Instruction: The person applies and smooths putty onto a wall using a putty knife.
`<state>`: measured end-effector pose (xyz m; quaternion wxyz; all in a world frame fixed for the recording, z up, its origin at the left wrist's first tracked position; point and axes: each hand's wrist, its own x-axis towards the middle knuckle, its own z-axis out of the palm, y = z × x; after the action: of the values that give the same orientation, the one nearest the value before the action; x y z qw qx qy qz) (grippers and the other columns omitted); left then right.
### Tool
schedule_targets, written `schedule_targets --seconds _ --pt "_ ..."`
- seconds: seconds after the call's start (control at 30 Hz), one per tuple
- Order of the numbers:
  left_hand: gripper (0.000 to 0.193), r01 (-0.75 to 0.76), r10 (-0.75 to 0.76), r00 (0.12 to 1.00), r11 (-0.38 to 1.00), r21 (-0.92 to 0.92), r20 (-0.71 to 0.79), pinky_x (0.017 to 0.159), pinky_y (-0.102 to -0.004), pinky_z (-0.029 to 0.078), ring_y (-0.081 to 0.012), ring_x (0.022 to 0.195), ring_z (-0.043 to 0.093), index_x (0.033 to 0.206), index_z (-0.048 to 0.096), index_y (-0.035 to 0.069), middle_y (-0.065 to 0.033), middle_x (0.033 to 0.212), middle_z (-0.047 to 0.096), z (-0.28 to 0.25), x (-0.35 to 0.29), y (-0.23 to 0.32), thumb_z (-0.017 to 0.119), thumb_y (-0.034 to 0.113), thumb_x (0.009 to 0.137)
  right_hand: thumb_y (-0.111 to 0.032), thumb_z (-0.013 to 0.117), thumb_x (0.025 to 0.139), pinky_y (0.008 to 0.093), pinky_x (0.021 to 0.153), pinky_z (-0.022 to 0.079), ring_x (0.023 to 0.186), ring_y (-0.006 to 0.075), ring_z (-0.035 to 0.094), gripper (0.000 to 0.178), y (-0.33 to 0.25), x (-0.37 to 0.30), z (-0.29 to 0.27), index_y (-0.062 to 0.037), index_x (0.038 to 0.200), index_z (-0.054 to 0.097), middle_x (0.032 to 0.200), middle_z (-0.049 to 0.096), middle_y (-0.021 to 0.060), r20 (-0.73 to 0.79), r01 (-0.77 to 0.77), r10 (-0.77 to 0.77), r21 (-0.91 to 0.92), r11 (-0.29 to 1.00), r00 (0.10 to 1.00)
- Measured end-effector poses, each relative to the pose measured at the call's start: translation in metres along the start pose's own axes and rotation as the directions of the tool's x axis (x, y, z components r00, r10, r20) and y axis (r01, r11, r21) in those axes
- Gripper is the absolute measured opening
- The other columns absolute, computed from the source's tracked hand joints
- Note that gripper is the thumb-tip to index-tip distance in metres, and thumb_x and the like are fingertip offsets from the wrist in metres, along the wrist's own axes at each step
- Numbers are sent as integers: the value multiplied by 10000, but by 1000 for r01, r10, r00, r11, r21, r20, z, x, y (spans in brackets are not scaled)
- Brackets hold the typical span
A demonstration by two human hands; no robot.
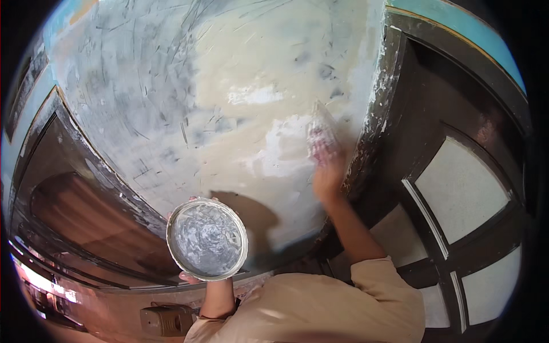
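Note:
My left hand (189, 278) holds a round, shallow lid (208, 240) from below, its fingertips curled over the rim. A thin whitish-grey smear of paste coats the inside of the lid. Most of that hand is hidden behind it. Farther right, my right hand (326, 153) is closed round a pale, paste-covered scraper (323, 117) at the wall (229, 148). Motion blurs the scraper, and its exact outline is hard to make out. White paste also covers the fingers. Just left of this hand lies a fresh white patch (283, 143) on the wall.
A dark door frame (374, 120) borders the wall on the right, beside a dark door with pale panels (463, 188). On the left is a brown wooden door (97, 217). A brown box-like object (167, 320) sits low, left of my left forearm.

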<state>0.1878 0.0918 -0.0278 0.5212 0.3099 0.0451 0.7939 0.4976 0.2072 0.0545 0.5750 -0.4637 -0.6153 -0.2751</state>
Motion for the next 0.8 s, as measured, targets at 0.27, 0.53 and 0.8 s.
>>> schedule_targets --seconds 0.27,0.53,0.8 --pt "1137 -24 24 1000 1000 -11 11 1078 -634 364 -460 1370 342 1524 275 228 -173 1559 258 28 -7 -27 659 821 632 -41 634 788 455 1035 426 1186 305 568 310 -4 9 -38 -99 1081 716 1265 620 134 61 2 -35 480 877 998" --pt "1138 -18 18 1000 1000 -22 -12 1078 -635 364 -460 1372 339 1524 275 222 -173 1561 256 48 -31 -70 662 816 634 -104 627 838 482 969 476 1085 355 619 185 8 48 -43 -75 999 712 1107 673 156 96 329 -364 261 907 927" --pt "1139 -29 29 999 999 -24 -19 1078 -636 363 -460 1373 336 1524 276 216 -172 1562 253 67 -45 -104 665 812 635 35 533 844 509 962 446 1112 475 565 373 87 111 -71 41 1211 596 1221 591 260 -200 204 -181 106 973 963"
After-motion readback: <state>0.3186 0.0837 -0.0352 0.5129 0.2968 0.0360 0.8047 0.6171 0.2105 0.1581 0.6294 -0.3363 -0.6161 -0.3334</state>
